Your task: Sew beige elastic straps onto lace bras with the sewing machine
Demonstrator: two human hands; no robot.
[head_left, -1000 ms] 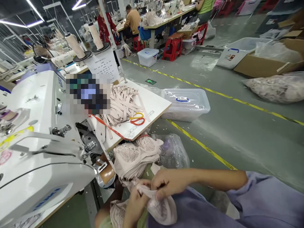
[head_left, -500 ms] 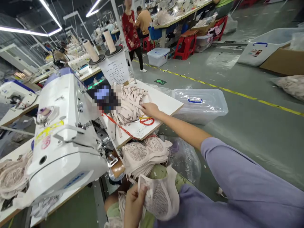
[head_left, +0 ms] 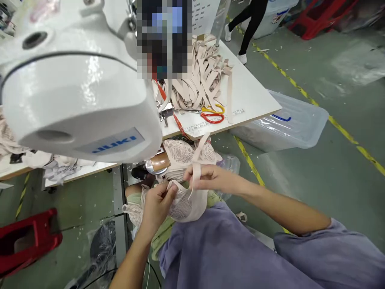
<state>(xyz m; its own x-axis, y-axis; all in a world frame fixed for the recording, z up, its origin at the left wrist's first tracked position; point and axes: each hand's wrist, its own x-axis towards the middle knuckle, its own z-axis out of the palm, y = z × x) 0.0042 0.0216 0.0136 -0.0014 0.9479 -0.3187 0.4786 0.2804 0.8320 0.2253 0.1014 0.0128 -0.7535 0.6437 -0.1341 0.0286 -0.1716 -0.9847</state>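
Observation:
Over the lap, my left hand (head_left: pixel 159 200) pinches the edge of a beige lace bra piece (head_left: pixel 186 206). My right hand (head_left: pixel 210 178), just to its right, is closed on a beige strap (head_left: pixel 197 170) whose one end sticks up past the fingers. The strap's lower end hangs by the lace piece; whether they touch is unclear. Behind the hands lies a stack of lace bra pieces (head_left: pixel 179 154). On the white table, a pile of beige straps (head_left: pixel 200 86) lies beside scissors with red and yellow handles (head_left: pixel 213 117).
A white sewing machine (head_left: pixel 81 104) fills the upper left, close to the left hand. The white tabletop (head_left: pixel 252 100) ends above the lap. Beyond are a clear plastic bin (head_left: pixel 294 124) and a walking person's legs (head_left: pixel 252 22). A red stool (head_left: pixel 30 241) is at lower left.
My right hand has come back from the strap pile to the lace piece, bringing a strap. My left hand still holds the piece. The view has turned down and closer to the machine.

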